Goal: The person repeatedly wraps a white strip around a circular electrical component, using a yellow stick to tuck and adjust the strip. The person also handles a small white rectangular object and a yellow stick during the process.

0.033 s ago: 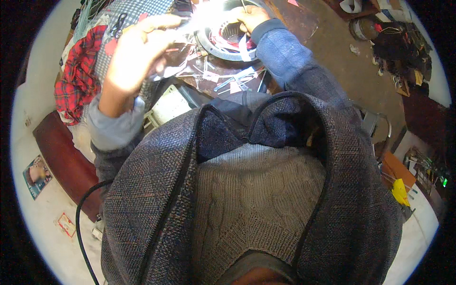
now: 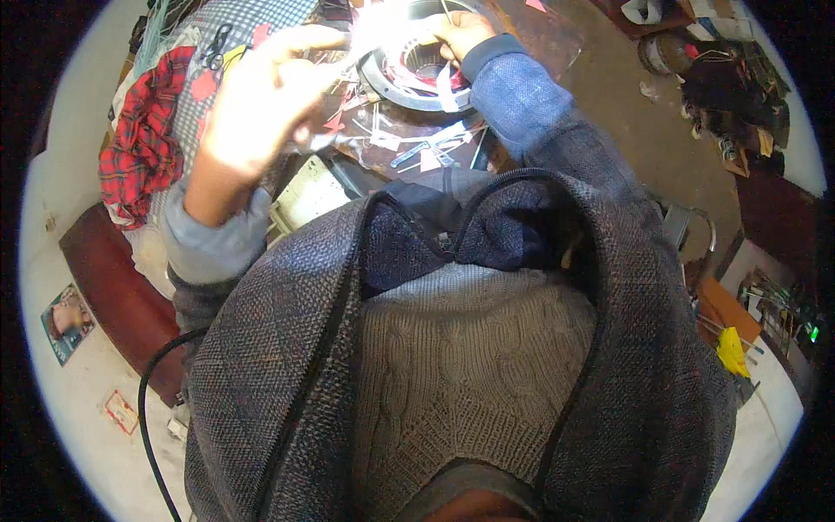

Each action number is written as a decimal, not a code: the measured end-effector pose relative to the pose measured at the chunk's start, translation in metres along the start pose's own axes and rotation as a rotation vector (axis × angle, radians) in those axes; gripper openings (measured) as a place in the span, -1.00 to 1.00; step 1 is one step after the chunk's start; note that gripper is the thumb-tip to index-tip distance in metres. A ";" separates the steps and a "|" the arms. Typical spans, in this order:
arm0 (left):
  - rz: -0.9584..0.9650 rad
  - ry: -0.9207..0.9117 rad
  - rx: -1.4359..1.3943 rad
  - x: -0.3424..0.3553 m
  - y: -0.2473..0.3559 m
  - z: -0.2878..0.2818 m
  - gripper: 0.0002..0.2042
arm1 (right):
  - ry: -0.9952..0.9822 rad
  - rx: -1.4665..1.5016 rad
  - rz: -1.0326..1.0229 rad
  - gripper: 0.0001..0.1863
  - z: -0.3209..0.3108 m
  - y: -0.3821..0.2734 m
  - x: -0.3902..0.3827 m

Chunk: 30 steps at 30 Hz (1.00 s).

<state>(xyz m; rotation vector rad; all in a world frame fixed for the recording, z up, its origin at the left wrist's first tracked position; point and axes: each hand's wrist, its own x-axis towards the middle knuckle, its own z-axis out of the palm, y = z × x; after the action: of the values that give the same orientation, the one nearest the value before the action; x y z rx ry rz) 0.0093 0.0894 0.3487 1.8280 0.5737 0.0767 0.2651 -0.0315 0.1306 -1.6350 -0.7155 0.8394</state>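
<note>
I judge red wire (image 2: 426, 85) part-laid inside the round grey metal ring (image 2: 402, 96), but can't tell what my left hand (image 2: 271, 96) or right hand (image 2: 466, 36) grips.

Red plaid cloth (image 2: 139, 143), checked cloth (image 2: 265, 11), curved red-brown panel (image 2: 113, 291), poster (image 2: 68, 324), yellow scrap (image 2: 732, 352)

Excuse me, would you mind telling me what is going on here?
A person is busy with both bare hands at a cluttered table. The right hand is at a round metal ring with reddish wires inside, and a thin rod shows at its fingers. The left hand is raised to the left of the ring; glare hides whether it holds anything. A white strip lies across the ring's near rim.
</note>
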 end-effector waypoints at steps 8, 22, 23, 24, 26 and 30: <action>0.178 -0.141 0.343 -0.043 0.034 0.122 -0.67 | -0.362 -0.185 0.205 -0.60 0.014 -0.072 -0.052; 0.613 -0.297 0.250 -0.063 0.042 0.160 -0.62 | -0.340 -0.464 0.257 -0.56 -0.005 -0.096 -0.093; 0.641 -0.300 0.260 -0.063 0.044 0.162 -0.60 | -0.336 -0.417 0.233 -0.56 -0.005 -0.097 -0.094; 0.667 -0.305 0.270 -0.063 0.045 0.163 -0.58 | -0.299 -0.527 0.199 -0.56 -0.004 -0.097 -0.095; 0.764 -0.264 0.316 -0.060 0.047 0.166 -0.63 | -0.198 -0.623 0.034 -0.55 -0.002 -0.096 -0.096; 0.916 -0.188 0.323 -0.054 0.051 0.170 -0.61 | -0.187 -0.592 -0.075 -0.41 0.001 -0.097 -0.100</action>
<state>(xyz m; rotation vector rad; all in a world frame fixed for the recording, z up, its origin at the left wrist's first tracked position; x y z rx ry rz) 0.0363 -0.0944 0.3500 2.2504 -0.4421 0.4397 0.2056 -0.0918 0.2414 -2.0470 -1.2352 0.7740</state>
